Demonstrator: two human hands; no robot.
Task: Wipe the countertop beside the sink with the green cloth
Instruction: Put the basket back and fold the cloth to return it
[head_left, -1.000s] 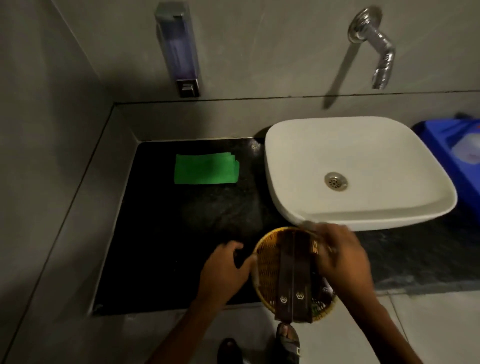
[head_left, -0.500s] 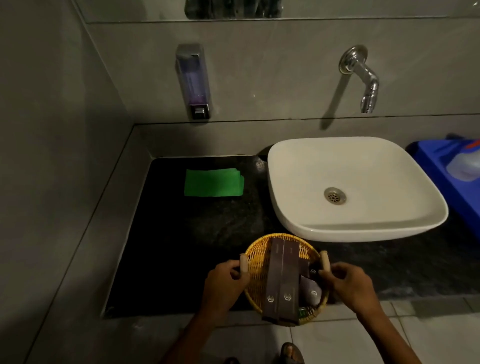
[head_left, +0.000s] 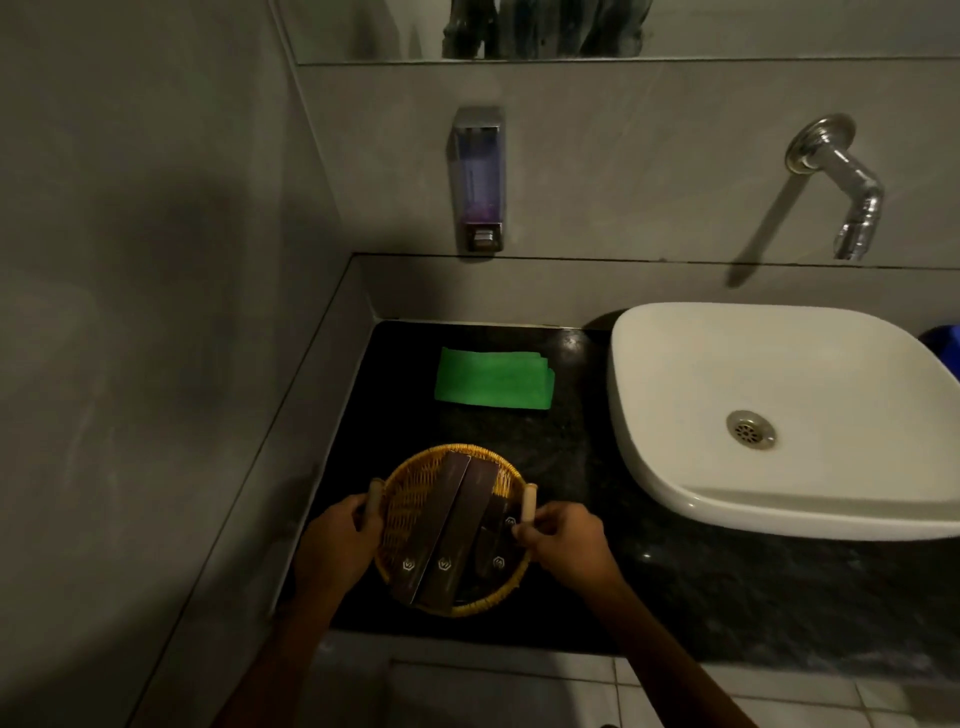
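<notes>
A folded green cloth (head_left: 493, 383) lies flat on the black stone countertop (head_left: 576, 457), at the back, left of the white sink (head_left: 779, 364). Nearer to me, a round yellow wicker basket (head_left: 410, 499) holding dark brown boxes sits over the counter's front left part. My left hand (head_left: 335, 545) grips the basket's left wooden handle and my right hand (head_left: 563, 545) grips the right handle. Both hands are well short of the cloth.
A grey wall borders the counter on the left. A soap dispenser (head_left: 478, 179) hangs on the back wall and a chrome tap (head_left: 841, 182) juts out above the sink. A blue object (head_left: 943, 338) shows at the far right edge.
Both hands have taken the basket by its handles and carried it left, from in front of the sink to the counter's front left. The view has shifted left and up.
</notes>
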